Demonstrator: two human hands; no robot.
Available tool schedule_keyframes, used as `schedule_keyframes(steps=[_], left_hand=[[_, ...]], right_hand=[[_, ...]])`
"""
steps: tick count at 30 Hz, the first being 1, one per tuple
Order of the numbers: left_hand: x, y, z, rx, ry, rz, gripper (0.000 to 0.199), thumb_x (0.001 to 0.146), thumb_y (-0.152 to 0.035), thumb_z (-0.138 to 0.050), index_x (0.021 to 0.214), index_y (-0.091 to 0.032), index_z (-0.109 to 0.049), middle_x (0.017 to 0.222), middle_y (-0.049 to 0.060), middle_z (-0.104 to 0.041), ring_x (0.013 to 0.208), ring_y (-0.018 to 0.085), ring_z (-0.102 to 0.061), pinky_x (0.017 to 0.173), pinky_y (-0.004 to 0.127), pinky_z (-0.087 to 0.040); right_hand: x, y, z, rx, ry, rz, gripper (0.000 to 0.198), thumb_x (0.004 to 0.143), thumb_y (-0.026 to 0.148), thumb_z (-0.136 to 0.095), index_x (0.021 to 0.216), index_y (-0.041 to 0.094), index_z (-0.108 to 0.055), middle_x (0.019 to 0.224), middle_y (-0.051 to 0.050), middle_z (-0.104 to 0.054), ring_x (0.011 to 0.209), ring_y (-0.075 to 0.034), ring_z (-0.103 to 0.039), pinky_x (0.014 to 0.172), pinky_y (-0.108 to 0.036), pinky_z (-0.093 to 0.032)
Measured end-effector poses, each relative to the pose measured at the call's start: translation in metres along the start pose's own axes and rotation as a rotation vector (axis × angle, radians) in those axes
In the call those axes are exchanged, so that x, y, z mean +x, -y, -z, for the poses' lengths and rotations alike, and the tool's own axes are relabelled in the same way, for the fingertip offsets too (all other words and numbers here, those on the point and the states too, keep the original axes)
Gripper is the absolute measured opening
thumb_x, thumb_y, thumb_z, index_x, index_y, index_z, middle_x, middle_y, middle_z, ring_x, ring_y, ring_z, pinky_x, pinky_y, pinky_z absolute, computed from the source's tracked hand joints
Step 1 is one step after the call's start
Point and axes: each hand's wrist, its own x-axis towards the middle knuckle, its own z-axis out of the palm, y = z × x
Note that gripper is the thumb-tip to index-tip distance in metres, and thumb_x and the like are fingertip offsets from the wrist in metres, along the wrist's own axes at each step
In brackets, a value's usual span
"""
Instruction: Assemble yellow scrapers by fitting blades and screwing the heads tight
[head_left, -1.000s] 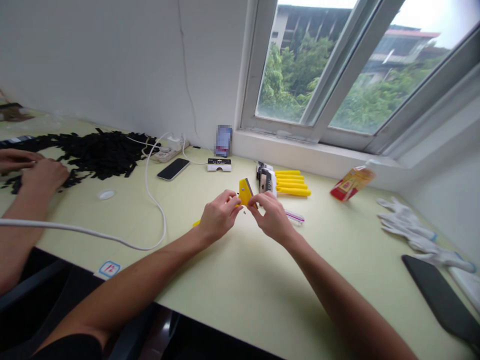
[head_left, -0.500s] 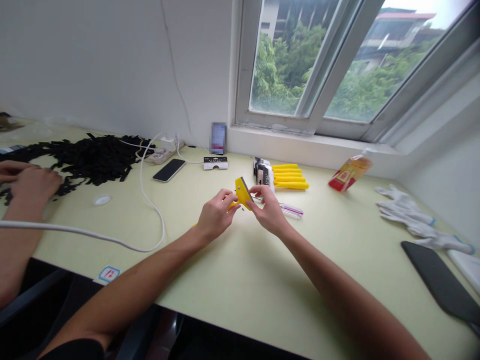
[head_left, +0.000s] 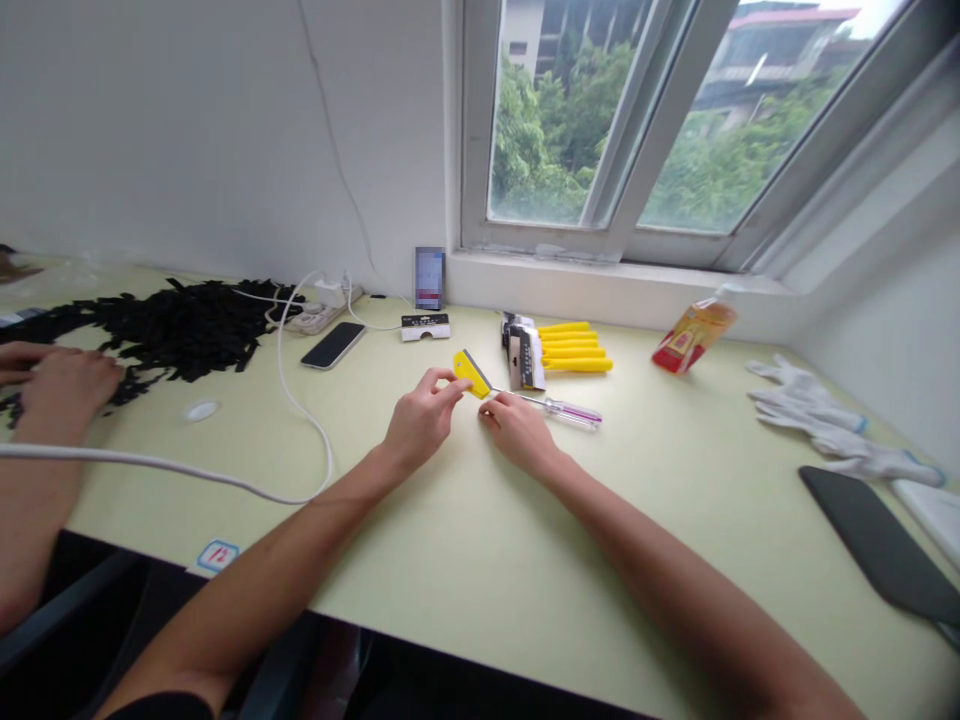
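My left hand grips a yellow scraper with a dark blade along its upper edge. The scraper's head is tilted above the table, and its handle is hidden by the hand. Just to the right, my right hand is low at the tabletop with its fingertips drawn together; whatever they pinch, if anything, is too small to see. Behind that hand lies a screwdriver with a clear handle and a thin metal shaft. Several scrapers with yellow handles and black-and-white packaging lie together farther back.
A co-worker's hands are at a heap of black strips on the left. Nearby are a white cable, a phone, a power strip and a small card. Rightward are a bottle and white gloves.
My right hand has left the scraper's blade and dropped to the tabletop, where a small dark piece lay. My left hand still holds the scraper, now turned. The camera view has shifted slightly.
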Motion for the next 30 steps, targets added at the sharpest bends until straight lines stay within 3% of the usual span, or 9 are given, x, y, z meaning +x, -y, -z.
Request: schedule_keyframes(steps=[3,5,9,12,16,20,23,27,30], left_hand=[[-0.001,-0.003,0.0,-0.197,-0.028,0.026,0.022,0.093,-0.022,-0.052,0.108,-0.024,-0.067,0.107,0.005,-0.06,0.08,0.012,-0.066,0.073,0.026,-0.056],[0.0,-0.005,0.001,-0.368,-0.038,0.097,0.021,0.093,-0.027,-0.053,0.107,-0.023,-0.069,0.106,0.005,-0.06,0.08,0.012,-0.067,0.068,0.024,-0.057],[0.004,-0.013,0.004,-0.721,-0.034,0.352,0.027,0.087,-0.039,-0.062,0.106,-0.02,-0.067,0.108,0.007,-0.06,0.072,0.015,-0.07,0.052,0.022,-0.057],[0.007,-0.016,0.002,-0.947,-0.016,0.537,0.038,0.079,-0.043,-0.071,0.106,-0.018,-0.062,0.105,0.006,-0.061,0.069,0.018,-0.072,0.05,0.026,-0.058],[0.007,-0.014,-0.005,-1.181,-0.024,0.681,0.045,0.07,-0.04,-0.078,0.105,-0.019,-0.059,0.106,0.003,-0.057,0.066,0.018,-0.072,0.048,0.029,-0.059],[0.005,-0.013,-0.008,-1.307,0.006,0.768,0.045,0.07,-0.035,-0.079,0.106,-0.021,-0.054,0.106,0.002,-0.057,0.067,0.019,-0.072,0.047,0.028,-0.058],[0.001,-0.021,-0.01,-1.378,0.05,0.785,0.042,0.073,-0.035,-0.077,0.103,-0.022,-0.051,0.103,0.001,-0.058,0.067,0.018,-0.071,0.046,0.027,-0.057],[-0.009,-0.038,-0.014,-1.492,0.143,0.782,0.041,0.076,-0.037,-0.075,0.103,-0.022,-0.048,0.098,0.0,-0.058,0.064,0.016,-0.069,0.044,0.028,-0.056],[-0.015,-0.049,-0.017,-1.579,0.215,0.793,0.041,0.078,-0.04,-0.073,0.104,-0.023,-0.047,0.09,-0.001,-0.058,0.064,0.017,-0.068,0.043,0.028,-0.056]], right_hand=[[0.0,0.001,0.006,-0.079,0.052,0.025,0.028,0.094,0.019,-0.042,0.096,0.017,-0.07,0.095,-0.012,-0.068,0.087,-0.021,-0.063,0.078,-0.03,-0.044],[-0.002,0.003,0.011,-0.114,0.065,0.05,0.027,0.093,0.02,-0.043,0.095,0.015,-0.069,0.094,-0.014,-0.067,0.088,-0.023,-0.062,0.076,-0.03,-0.044],[-0.005,0.009,0.014,-0.133,0.061,0.106,0.024,0.094,0.024,-0.046,0.098,0.015,-0.067,0.099,-0.015,-0.066,0.093,-0.025,-0.061,0.077,-0.032,-0.045],[-0.004,0.011,0.01,-0.11,0.066,0.126,0.022,0.094,0.02,-0.045,0.097,0.016,-0.066,0.095,-0.014,-0.066,0.091,-0.024,-0.061,0.074,-0.031,-0.045],[-0.005,0.005,0.009,-0.032,0.065,0.129,0.021,0.087,0.009,-0.05,0.099,0.017,-0.065,0.094,-0.013,-0.067,0.087,-0.023,-0.063,0.071,-0.03,-0.046],[-0.002,-0.006,0.021,0.088,0.021,0.105,0.017,0.089,0.012,-0.052,0.099,0.019,-0.064,0.094,-0.008,-0.069,0.088,-0.019,-0.064,0.074,-0.028,-0.047],[0.003,-0.01,0.037,0.289,-0.111,0.042,0.013,0.094,0.021,-0.048,0.1,0.019,-0.059,0.093,-0.005,-0.068,0.084,-0.015,-0.063,0.073,-0.027,-0.048],[0.005,0.002,0.052,0.706,-0.368,-0.006,0.009,0.089,0.028,-0.057,0.094,0.02,-0.059,0.083,-0.001,-0.066,0.075,-0.014,-0.061,0.07,-0.027,-0.049],[0.0,0.017,0.051,0.778,-0.365,0.014,0.009,0.087,0.029,-0.06,0.092,0.021,-0.06,0.085,-0.002,-0.065,0.076,-0.015,-0.06,0.069,-0.028,-0.049]])
